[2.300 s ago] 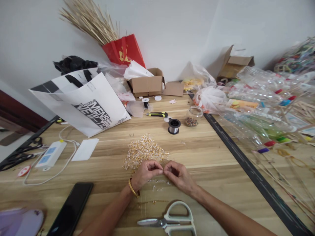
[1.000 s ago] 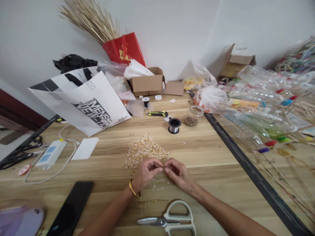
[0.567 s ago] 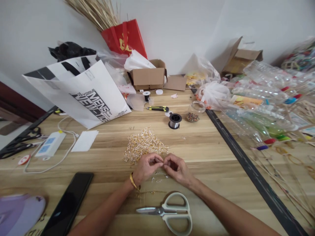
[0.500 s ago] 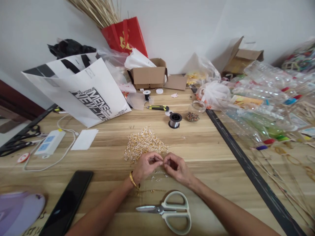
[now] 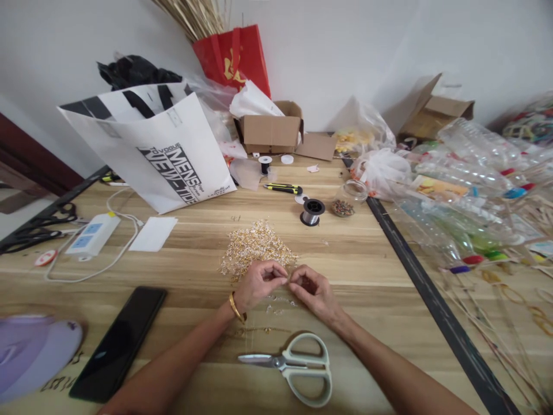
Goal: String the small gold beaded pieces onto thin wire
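Note:
My left hand (image 5: 261, 283), with a gold bracelet (image 5: 237, 307) at the wrist, is closed in a pinch. Opposite it, my right hand (image 5: 314, 293) pinches too, the fingertips of both almost meeting. Whatever lies between them is too small to make out. Just beyond my hands spreads a pile of small gold and clear beads (image 5: 257, 245). Below the fingertips lie a thin silver-coloured chain (image 5: 280, 300) and, nearer me, a gold chain (image 5: 266, 330). Scissors with pale handles (image 5: 287, 368) rest closest to me, blades pointing left.
A black phone (image 5: 121, 343), a power strip (image 5: 93, 236) and white paper (image 5: 153, 234) lie on the left. Farther back are a wire spool (image 5: 311, 212), a utility knife (image 5: 283, 189) and a glass jar (image 5: 349, 200). Plastic bottles (image 5: 466, 167) crowd the right side.
The camera view has shifted slightly, moving the background rightward in the picture. Both hands stay pinched close together, the right fingers slightly changed in pose.

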The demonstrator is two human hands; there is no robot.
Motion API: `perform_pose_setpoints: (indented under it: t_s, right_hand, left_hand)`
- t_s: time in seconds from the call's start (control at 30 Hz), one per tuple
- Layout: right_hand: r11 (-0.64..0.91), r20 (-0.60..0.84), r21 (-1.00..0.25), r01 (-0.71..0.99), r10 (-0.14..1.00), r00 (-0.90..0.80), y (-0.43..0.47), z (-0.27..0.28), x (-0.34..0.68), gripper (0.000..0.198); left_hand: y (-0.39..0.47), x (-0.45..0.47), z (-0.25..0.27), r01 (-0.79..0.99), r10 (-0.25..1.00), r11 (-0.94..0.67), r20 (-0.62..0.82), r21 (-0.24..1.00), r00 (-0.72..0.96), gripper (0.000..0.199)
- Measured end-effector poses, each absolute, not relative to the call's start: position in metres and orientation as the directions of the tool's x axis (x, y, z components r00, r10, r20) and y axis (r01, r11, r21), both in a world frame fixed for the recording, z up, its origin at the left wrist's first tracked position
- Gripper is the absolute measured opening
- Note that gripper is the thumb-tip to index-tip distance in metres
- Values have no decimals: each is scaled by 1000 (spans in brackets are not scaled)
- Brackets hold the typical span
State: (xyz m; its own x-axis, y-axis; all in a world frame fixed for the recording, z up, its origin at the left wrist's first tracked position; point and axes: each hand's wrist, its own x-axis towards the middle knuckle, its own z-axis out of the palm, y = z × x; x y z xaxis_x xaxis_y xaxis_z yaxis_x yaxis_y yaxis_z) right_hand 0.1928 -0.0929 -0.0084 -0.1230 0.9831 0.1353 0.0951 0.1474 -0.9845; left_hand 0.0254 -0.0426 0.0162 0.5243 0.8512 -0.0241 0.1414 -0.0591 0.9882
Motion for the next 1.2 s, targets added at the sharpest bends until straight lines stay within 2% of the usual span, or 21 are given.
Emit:
perform_pose_setpoints:
  t_s: [0.3, 0.5, 0.8, 1.1, 1.2]
  right_hand:
    - [93, 81, -989, 114, 991, -105, -95, -21, 193, 18]
    - [250, 235, -943, 218, 968, -91, -95, -10, 196, 14]
    - [360, 349, -896, 258, 933, -91, -96, -10, 197, 11]
    - [331, 318, -914, 233, 944, -93, -98, -4, 194, 16]
    - [288, 280, -934, 211, 958, -67, -99, -6, 194, 17]
  left_hand:
    - [-44, 27, 12, 185, 862, -112, 2, 976, 507, 7]
    - [-46, 26, 14, 224, 877, -147, 23, 963, 480, 13]
    - [-52, 31, 12, 294, 751, -181, -61, 939, 657, 8]
    - [-54, 34, 13, 237, 766, -78, -94, 968, 636, 8]
    - [-55, 34, 12, 315, 757, -188, -67, 930, 650, 4]
